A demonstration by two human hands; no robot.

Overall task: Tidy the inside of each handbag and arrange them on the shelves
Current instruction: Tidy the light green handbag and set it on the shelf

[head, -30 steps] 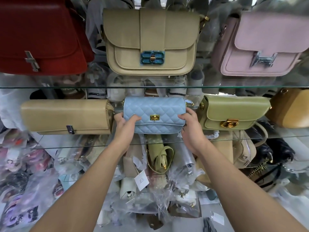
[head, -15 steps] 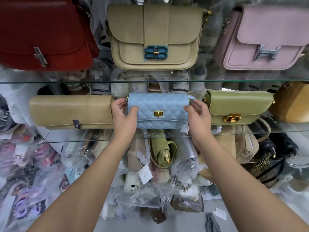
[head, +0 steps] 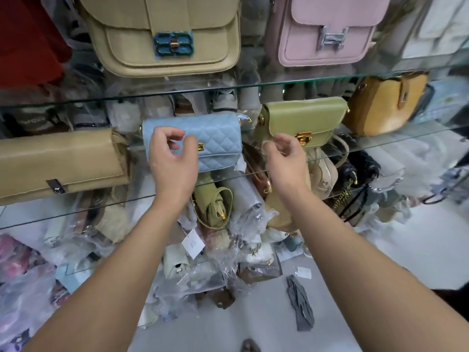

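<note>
A light blue quilted handbag (head: pixel 215 138) with a gold clasp stands on the middle glass shelf (head: pixel 380 146), between a long tan bag (head: pixel 61 158) and an olive green bag (head: pixel 304 118). My left hand (head: pixel 172 158) hovers in front of the blue bag's left half with curled fingers apart, holding nothing. My right hand (head: pixel 286 158) is off the bag, in front of the gap beside the green bag, fingers loosely curled and empty.
The upper glass shelf (head: pixel 253 85) carries a red bag (head: pixel 28 41), a beige bag (head: pixel 165 34) and a pink bag (head: pixel 327 31). A mustard bag (head: pixel 385 102) sits far right. Below, several bags in plastic wrap (head: pixel 228 224) pile on the floor.
Both hands have let go of the blue bag and drawn back toward me. The bag stays on the shelf. The camera has tilted and shifted to the right.
</note>
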